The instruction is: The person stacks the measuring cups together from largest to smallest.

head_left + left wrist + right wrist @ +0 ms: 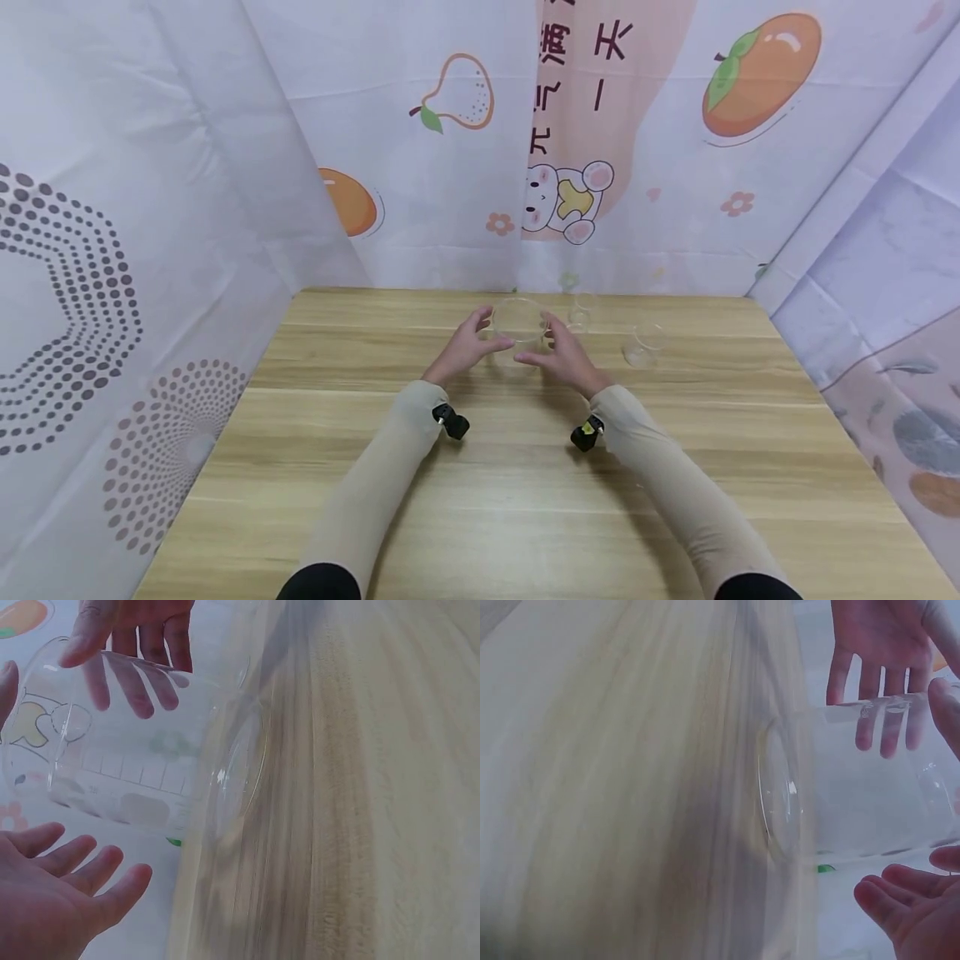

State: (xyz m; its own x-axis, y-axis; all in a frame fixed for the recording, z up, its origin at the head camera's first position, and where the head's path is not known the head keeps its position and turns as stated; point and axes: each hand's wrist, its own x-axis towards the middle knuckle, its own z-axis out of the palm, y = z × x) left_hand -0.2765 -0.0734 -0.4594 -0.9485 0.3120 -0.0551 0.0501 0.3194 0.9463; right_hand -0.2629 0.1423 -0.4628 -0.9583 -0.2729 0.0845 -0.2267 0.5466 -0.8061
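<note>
A large clear glass beaker with graduation marks stands upright near the back of the table. My left hand is at its left side and my right hand at its right. In the left wrist view the fingers of the left hand are spread loosely, apart from the glass. Similarly, the right wrist view has a gap between the right hand and the beaker. Each opposite hand's fingertips show through the glass; whether they touch it I cannot tell.
Right of the beaker, small clear glass vessels stand on the wood-grain table: one at the back, another farther right. A printed curtain hangs behind the table's back edge, with more fabric on both sides.
</note>
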